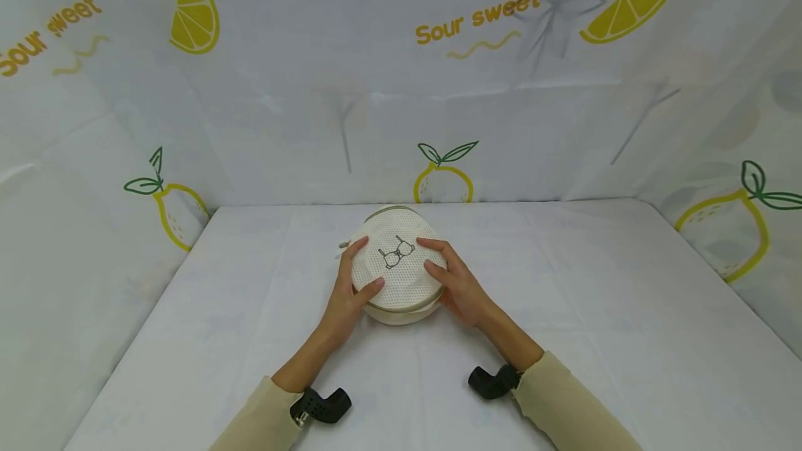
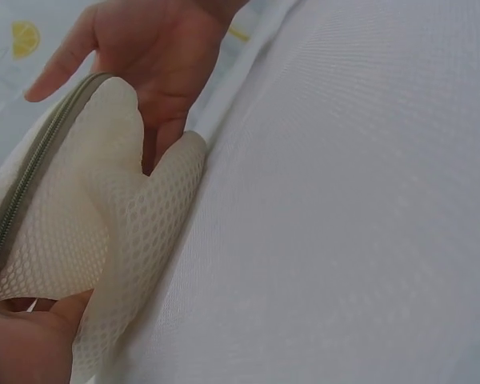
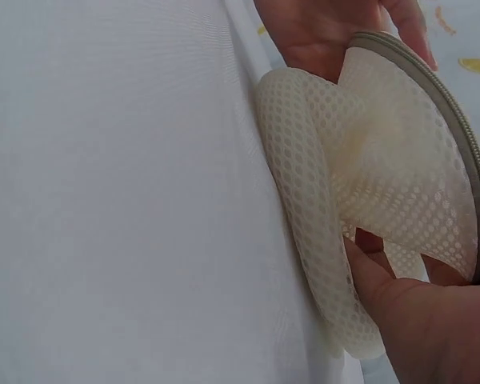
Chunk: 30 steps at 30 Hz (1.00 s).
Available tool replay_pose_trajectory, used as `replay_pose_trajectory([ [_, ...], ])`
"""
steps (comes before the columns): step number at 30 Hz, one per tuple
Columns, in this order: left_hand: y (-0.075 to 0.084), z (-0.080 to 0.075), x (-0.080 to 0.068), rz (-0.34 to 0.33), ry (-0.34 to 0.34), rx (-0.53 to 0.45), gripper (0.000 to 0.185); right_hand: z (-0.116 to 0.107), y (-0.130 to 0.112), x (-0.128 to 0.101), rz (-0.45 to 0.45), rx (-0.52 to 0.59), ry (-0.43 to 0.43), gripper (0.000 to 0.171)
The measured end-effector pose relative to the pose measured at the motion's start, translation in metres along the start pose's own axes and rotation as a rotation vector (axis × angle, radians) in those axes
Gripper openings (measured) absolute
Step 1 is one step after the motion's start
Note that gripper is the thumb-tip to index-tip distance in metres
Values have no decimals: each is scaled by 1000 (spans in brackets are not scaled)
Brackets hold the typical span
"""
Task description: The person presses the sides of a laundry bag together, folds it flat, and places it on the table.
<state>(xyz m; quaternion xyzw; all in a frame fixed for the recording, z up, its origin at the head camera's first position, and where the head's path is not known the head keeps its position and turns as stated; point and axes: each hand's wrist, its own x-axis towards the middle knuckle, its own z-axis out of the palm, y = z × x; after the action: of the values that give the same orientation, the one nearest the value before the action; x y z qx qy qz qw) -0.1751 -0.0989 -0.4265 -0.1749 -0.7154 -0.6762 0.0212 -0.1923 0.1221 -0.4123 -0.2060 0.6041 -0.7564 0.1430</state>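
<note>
A round cream mesh laundry bag (image 1: pixel 407 284) stands near the middle of the table, its top printed with a line drawing of glasses. My left hand (image 1: pixel 343 301) grips its left side, thumb over the top. On the opposite side my right hand (image 1: pixel 465 292) holds it, with thumb and a finger on the lid and other fingers beneath. An olive zipper (image 2: pixel 34 172) runs round the upper rim. Below that, the mesh side wall (image 3: pixel 300 168) folds inward and bulges at the base, close on the cloth. Fingertips of both hands are partly hidden in the folds.
A white cloth (image 1: pixel 564 312) covers the table. Behind it and at both sides hang white sheets (image 1: pixel 301 124) printed with lemons and lettering. A black camera mount (image 1: pixel 322 406) sits on the left wrist, another (image 1: pixel 493 383) on the right.
</note>
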Motion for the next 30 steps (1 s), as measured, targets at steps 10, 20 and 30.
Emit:
replay_pose_trajectory([
  [10, 0, -2, 0, -18, -6, 29, 66, -1, -2, 0, 74, -46, 34, 49],
  [20, -1, -5, 2, -51, 13, 43, 65, 1, -2, 0, 92, -285, 127, 47],
  [30, 2, -4, 3, -89, 29, 91, 67, 3, -1, -1, 53, -491, 174, 49],
])
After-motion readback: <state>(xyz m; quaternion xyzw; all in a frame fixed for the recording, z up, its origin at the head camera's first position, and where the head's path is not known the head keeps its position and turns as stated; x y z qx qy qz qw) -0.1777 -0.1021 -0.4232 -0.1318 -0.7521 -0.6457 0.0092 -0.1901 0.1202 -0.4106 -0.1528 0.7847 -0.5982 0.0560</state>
